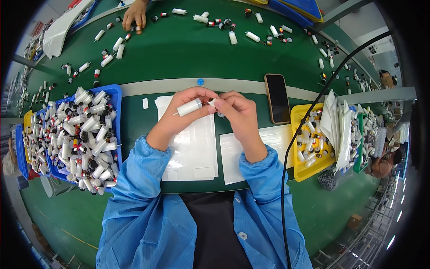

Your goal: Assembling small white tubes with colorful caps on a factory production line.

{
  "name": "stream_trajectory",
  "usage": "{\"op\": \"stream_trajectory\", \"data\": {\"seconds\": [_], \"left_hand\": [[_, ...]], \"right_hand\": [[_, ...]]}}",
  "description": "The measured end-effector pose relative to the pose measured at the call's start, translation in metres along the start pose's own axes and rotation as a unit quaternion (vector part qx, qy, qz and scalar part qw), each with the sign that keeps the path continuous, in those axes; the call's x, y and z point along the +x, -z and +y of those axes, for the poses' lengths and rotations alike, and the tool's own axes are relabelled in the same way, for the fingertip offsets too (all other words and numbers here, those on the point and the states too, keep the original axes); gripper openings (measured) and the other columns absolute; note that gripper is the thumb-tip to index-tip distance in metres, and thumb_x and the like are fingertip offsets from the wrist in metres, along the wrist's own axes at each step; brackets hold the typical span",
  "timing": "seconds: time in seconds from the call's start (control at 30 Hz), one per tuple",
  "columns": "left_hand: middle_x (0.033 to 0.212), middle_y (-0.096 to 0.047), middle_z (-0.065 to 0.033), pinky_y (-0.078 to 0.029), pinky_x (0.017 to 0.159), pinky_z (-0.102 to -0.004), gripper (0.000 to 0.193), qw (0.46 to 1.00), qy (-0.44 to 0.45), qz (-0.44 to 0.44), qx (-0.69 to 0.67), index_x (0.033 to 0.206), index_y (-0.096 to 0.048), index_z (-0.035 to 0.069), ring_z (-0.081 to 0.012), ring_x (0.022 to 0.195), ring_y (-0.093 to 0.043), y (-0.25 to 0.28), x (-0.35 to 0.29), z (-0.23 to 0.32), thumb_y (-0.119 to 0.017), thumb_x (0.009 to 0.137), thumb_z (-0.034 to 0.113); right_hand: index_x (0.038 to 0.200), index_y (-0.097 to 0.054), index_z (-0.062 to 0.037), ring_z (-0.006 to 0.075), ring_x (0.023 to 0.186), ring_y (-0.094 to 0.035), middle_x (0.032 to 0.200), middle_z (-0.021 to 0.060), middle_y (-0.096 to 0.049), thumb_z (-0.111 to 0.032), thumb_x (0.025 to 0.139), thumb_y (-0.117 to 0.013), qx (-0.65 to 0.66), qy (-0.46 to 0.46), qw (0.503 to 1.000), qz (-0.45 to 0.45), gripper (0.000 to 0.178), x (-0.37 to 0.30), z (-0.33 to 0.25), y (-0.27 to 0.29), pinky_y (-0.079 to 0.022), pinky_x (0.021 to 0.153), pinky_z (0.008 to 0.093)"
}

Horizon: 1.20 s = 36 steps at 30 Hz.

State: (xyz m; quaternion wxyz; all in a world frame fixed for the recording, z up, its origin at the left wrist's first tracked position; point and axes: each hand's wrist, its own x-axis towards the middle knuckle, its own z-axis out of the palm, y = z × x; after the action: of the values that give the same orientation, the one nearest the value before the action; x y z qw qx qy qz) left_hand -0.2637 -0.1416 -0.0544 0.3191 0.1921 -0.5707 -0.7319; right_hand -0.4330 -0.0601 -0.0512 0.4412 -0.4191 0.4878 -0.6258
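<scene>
My left hand [174, 122] is closed around a white plastic cylinder [189, 107] that ends in a thin tip pointing left. Its thumb and fingers also meet a small white-and-dark cap-like part [212, 102]. My right hand [243, 114] pinches that small part from the other side, its thumb against it. Both hands are together above a white plastic bag [190, 150] on the green table. Fingers hide much of the small part, so I cannot tell whether it joins the cylinder.
On the left stands a blue tray [117, 121] heaped with white cylinders; a yellow tray [309, 174] with fewer is on the right. A phone [277, 98] lies nearby, and a black cable [284, 197] crosses my right side. Another person's hand [135, 17] touches parts on the green belt [179, 54].
</scene>
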Motion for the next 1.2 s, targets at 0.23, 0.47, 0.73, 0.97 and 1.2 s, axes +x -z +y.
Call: {"op": "stream_trajectory", "data": {"seconds": [0.23, 0.47, 0.73, 0.97, 1.2], "left_hand": [[0.099, -0.069, -0.0016, -0.051, 0.083, -0.0257, 0.032, 0.998, 0.031, 0.007, -0.050, 0.121, -0.068, 0.002, -0.0107, 0.092, -0.062, -0.012, -0.002, -0.007, -0.075, 0.091, 0.009], [0.107, -0.073, -0.0113, -0.055, 0.088, -0.0301, 0.028, 0.989, -0.031, 0.143, -0.015, 0.116, -0.067, -0.001, -0.0167, 0.099, -0.068, 0.016, 0.008, 0.012, -0.072, 0.088, 0.000], [0.093, -0.076, -0.0121, -0.058, 0.078, -0.0319, 0.026, 0.835, -0.056, 0.292, 0.463, 0.102, -0.073, 0.002, -0.0223, 0.088, -0.074, 0.079, 0.060, 0.079, -0.071, 0.076, -0.001], [0.109, -0.074, -0.0129, -0.058, 0.086, -0.0406, 0.027, 0.642, 0.185, 0.207, 0.715, 0.103, -0.074, 0.009, -0.0349, 0.098, -0.071, 0.105, 0.102, 0.089, -0.075, 0.077, 0.015], [0.119, -0.071, -0.0139, -0.057, 0.089, -0.0474, 0.045, 0.621, 0.225, 0.237, 0.713, 0.115, -0.072, 0.011, -0.0352, 0.110, -0.068, 0.228, 0.144, 0.116, -0.072, 0.080, 0.040]], "right_hand": [[0.069, -0.062, -0.0039, 0.0101, 0.072, -0.052, 0.077, 0.0016, -0.059, -0.014, 0.091, -0.069, 0.092, -0.104, 0.990, -0.016, 0.025, -0.003, 0.020, 0.007, -0.037, 0.068, 0.0251], [0.110, -0.060, -0.0001, 0.0118, 0.094, -0.059, 0.098, 0.0044, -0.063, -0.009, 0.099, -0.058, 0.097, -0.028, 0.993, 0.054, 0.014, -0.005, 0.005, -0.014, -0.047, 0.085, 0.0281], [0.102, -0.060, -0.0009, 0.0095, 0.085, -0.057, 0.094, 0.0023, -0.060, 0.000, 0.090, -0.070, -0.058, 0.013, 0.997, 0.039, 0.016, -0.013, 0.034, -0.012, -0.047, 0.080, 0.0239], [0.098, -0.061, -0.0005, 0.0124, 0.077, -0.058, 0.092, 0.0060, -0.061, 0.002, 0.084, -0.072, -0.170, 0.095, 0.980, 0.034, 0.017, -0.010, 0.033, -0.013, -0.049, 0.072, 0.0255], [0.095, -0.062, -0.0004, 0.0149, 0.071, -0.058, 0.092, 0.0090, -0.062, 0.001, 0.082, -0.073, -0.237, 0.132, 0.962, 0.030, 0.017, -0.008, 0.020, -0.014, -0.049, 0.067, 0.0271]]}}
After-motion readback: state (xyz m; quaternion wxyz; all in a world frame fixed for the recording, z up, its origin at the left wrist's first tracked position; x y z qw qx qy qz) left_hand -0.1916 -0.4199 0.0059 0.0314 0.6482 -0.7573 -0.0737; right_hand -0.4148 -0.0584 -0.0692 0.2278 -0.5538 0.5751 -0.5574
